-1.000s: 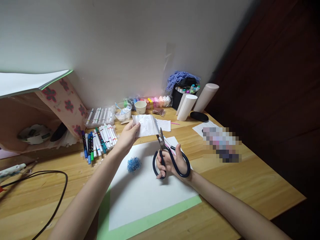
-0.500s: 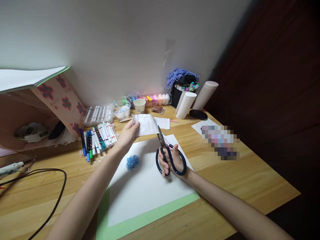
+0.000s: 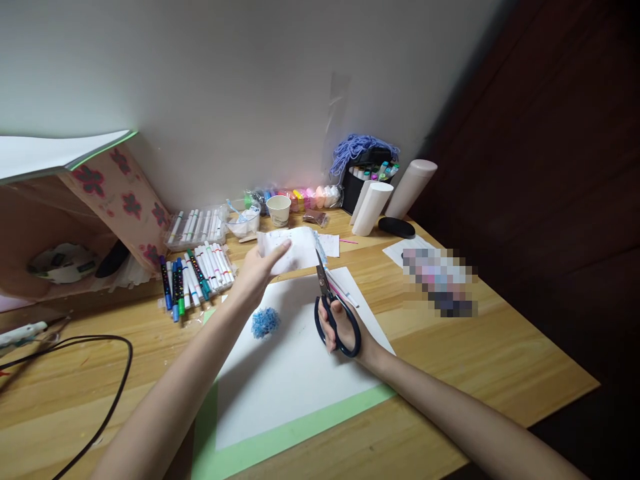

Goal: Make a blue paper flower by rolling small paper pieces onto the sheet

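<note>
My left hand [image 3: 257, 272] pinches a small white sheet of speckled paper [image 3: 295, 248] and holds it up above the desk. Dark-handled scissors [image 3: 331, 303] are gripped in my right hand [image 3: 345, 327], fingers through the loops, and their blades meet the paper's right edge. Below both hands lies a large white sheet [image 3: 295, 360] on a green mat [image 3: 260, 450]. A small fuzzy blue clump [image 3: 265, 322] rests on that sheet, just under my left wrist.
Loose markers [image 3: 195, 277] and a clear marker box [image 3: 196, 229] lie at left. A paper cup [image 3: 279, 210], a plastic bowl [image 3: 244, 222], coloured pots, two white rolls [image 3: 371, 208] and a black pen holder stand by the wall. A black cable [image 3: 100, 373] loops at lower left.
The scissor handles have closed together and the blades have cut into the paper's right edge. My left hand has tilted the paper slightly.
</note>
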A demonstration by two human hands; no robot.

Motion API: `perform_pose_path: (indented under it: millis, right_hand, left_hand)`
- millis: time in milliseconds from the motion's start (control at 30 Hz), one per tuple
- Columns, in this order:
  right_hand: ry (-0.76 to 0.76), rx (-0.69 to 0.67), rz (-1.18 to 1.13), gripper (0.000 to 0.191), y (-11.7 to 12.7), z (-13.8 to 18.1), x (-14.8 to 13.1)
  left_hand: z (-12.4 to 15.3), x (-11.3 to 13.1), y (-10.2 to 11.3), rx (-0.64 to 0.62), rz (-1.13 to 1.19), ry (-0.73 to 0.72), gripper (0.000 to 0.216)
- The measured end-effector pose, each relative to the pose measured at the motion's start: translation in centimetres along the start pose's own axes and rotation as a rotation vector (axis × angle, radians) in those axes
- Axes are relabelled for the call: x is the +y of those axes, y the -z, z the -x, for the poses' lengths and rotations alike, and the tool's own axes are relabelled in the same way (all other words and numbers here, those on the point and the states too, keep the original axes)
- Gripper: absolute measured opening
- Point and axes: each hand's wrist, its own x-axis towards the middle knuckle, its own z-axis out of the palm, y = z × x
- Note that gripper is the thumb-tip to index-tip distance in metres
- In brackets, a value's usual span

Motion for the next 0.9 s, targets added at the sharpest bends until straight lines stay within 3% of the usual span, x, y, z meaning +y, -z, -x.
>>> perform_pose_path:
  millis: [133, 267, 533, 900]
  right_hand:
    - [0.007, -0.047, 0.089, 0.068, -0.4, 0.5, -0.2]
    - [0.015, -0.104, 0.091, 0.071, -0.6, 0.7, 0.0]
    - [-0.09, -0.237, 0.001, 0.077, 0.2, 0.0, -0.8]
    - [-0.057, -0.22, -0.01, 0.078, 0.4, -0.1, -0.6]
  left_hand:
    - [0.3, -0.7, -0.6, 0.005, -0.057, -0.059, 0.057]
    - [0.4, -1.4, -1.0, 0.05, -0.115, 0.05, 0.052]
    - [0.1, -1.8, -0.5, -0.071, -0.228, 0.189, 0.045]
    - [0.7, -1.5, -1.2, -0.149, -0.301, 0.223, 0.039]
